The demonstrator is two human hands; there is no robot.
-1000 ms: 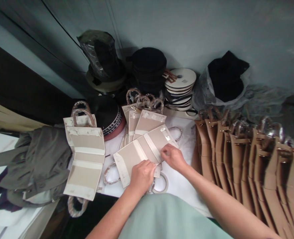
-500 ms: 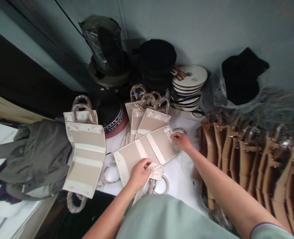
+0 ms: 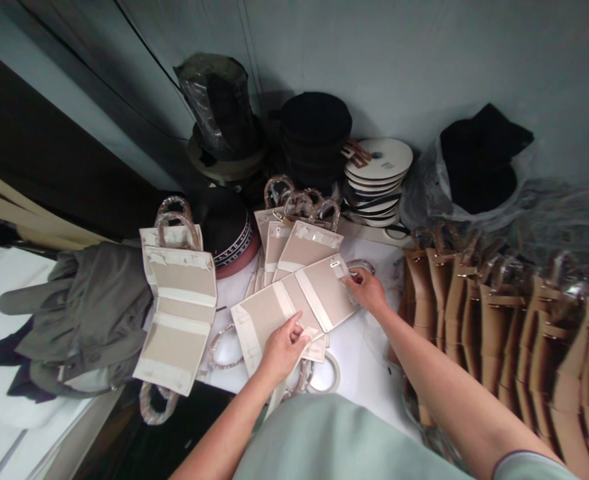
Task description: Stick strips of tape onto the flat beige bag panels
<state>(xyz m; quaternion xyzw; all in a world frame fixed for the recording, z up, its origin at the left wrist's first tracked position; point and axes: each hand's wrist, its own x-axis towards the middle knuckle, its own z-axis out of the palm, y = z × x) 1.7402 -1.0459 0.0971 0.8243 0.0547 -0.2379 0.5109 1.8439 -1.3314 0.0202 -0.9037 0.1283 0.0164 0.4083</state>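
An unfolded beige bag panel with a small metal plate near its far right corner lies in front of me on the white table. My left hand is over its near edge, index finger stretched a little, thumb and fingers closed on a cream strip. At the panel's right end, my right hand pinches the edge, where a whitish lining shows. A plastic-wrapped ring handle sits just behind that hand. Near the left hand lie a tape roll and another wrapped handle.
Several similar beige panels with wrapped handles are stacked behind. Another opened panel lies at left, beside a dark grey bag. Tan bags stand in a row at right. Ribbon spools and black rolls line the wall.
My left index finger has lifted and straightened from its tighter pinch. My right hand stays at the panel's right edge. The view has shifted slightly; the panel is nearly still.
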